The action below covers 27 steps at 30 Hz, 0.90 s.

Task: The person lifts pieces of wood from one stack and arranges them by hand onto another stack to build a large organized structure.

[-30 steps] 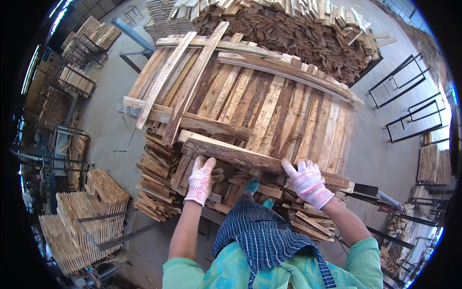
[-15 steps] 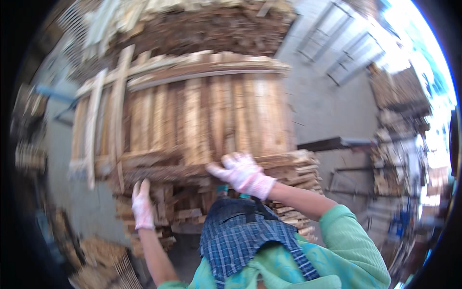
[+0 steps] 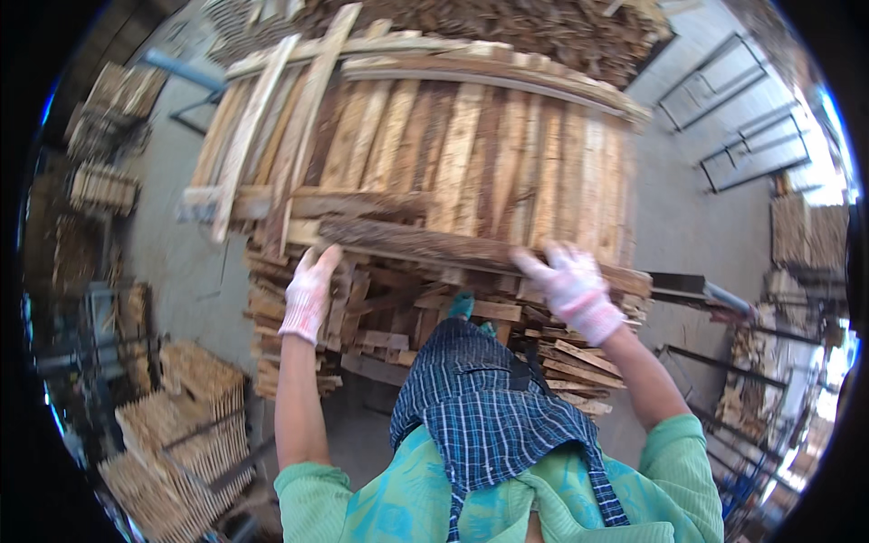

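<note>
White-and-pink knit gloves cover both hands. My left hand [image 3: 310, 294] is at the near edge of a slatted wooden stack, fingers stretched up by the left end of a dark, rough-edged board [image 3: 416, 240]. This board lies lengthwise along the near edge of the stack. Farther right, my right hand [image 3: 575, 291] has its fingers and thumb spread against the board's near side. Beyond it, a row of wooden slats [image 3: 466, 149] lies side by side, and two pale strips [image 3: 312, 109] cross them at the left.
Loose offcuts [image 3: 570, 362] are piled beneath the stack, near my feet. Bundled wood [image 3: 195, 425] stands at the lower left. Metal frames [image 3: 715, 81] are on the floor at the far right. A dark metal bar [image 3: 679, 288] sticks out on the right.
The view has shifted, so the stack appears higher and farther right. My hands are wider apart: the right has moved right along the board, the left slightly left.
</note>
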Available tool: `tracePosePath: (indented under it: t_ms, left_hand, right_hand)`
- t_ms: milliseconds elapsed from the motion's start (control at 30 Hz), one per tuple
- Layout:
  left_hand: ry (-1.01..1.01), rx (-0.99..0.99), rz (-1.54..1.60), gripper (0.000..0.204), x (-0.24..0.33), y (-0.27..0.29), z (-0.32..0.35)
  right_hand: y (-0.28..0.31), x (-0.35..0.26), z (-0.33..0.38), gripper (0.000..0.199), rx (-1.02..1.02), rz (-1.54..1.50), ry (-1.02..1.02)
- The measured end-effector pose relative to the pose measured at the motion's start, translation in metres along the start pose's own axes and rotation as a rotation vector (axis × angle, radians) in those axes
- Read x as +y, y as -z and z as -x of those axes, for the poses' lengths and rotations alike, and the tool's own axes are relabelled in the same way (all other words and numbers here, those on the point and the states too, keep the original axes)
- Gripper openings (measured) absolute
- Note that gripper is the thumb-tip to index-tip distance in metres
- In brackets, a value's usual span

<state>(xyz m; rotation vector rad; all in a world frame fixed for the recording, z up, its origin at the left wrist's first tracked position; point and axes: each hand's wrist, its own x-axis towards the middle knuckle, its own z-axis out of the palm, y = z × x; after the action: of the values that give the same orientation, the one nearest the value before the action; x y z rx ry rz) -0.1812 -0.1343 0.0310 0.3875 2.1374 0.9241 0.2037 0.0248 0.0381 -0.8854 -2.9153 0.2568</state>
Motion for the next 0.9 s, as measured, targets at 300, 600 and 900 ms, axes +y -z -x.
tracePosePath:
  t_ms: [300,600,900]
  left_hand:
    - [0.092,-0.041,0.582,0.02,-0.013,-0.008,-0.017]
    - [0.016,-0.095,0.407,0.036,-0.006,-0.007,-0.004]
    - [-0.638,0.019,-0.022,0.014,0.058,0.168,-0.023]
  right_hand:
    - [-0.007,0.022,0.009,0.065,-0.054,0.128,0.139]
    - [-0.004,0.008,0.003,0.06,-0.083,0.059,-0.016]
    - [0.039,-0.095,-0.121,0.036,0.036,-0.245,-0.048]
